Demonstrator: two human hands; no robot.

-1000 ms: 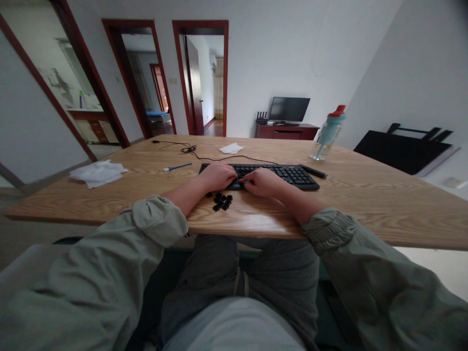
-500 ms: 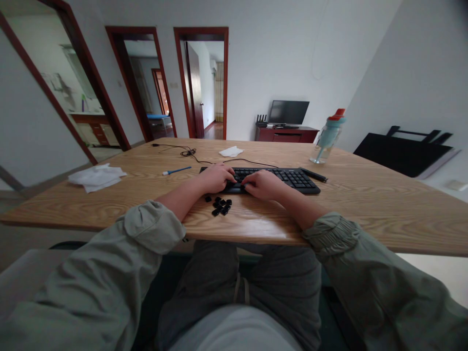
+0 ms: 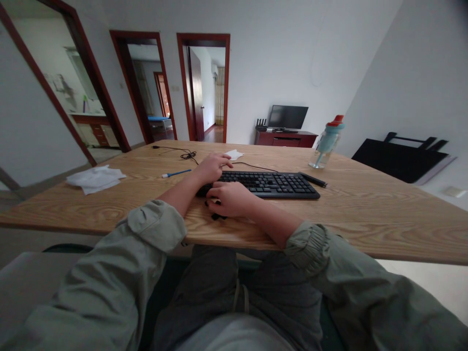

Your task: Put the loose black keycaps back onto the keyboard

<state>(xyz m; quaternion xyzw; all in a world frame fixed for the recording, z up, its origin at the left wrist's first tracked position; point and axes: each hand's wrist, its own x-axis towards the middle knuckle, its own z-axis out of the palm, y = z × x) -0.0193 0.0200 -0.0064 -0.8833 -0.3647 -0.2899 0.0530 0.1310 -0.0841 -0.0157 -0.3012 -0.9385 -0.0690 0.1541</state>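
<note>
**Right hand (image 3: 233, 199) at pile of small black plastic keycaps (image 3: 218, 217), left hand (image 3: 211, 168) over long black plastic keyboard (image 3: 294, 187)**

Keyboard is laid lengthwise across light wood-grain surface (image 3: 369, 209); its left end is partly covered by both hands. Keycaps are piled between keyboard and near edge of surface, mostly hidden under right hand.

Right grip: fingers curled, fingertips lowered to the pile; whether a keycap is pinched cannot be told. Left grip: released, fingers loosely extended over far edge of keyboard near its left end; contact can't be made out.

Around: thin blue stick with white tip (image 3: 177, 173) is set left of left hand. Thin black cable (image 3: 188, 155) is bunched farther back. Crumpled white tissue sheets (image 3: 97, 179) are left near left edge of surface; smaller white tissue (image 3: 235, 154) is laid just behind left hand. Slim black bar-shaped object (image 3: 313, 179) is placed just beside keyboard's right end. Clear bottle with red and pale-blue cap (image 3: 324, 146) is stood upright, back right. Beyond surface, black flat-screen display (image 3: 288, 117) is carried by dark red wooden cabinet (image 3: 285, 139).
</note>
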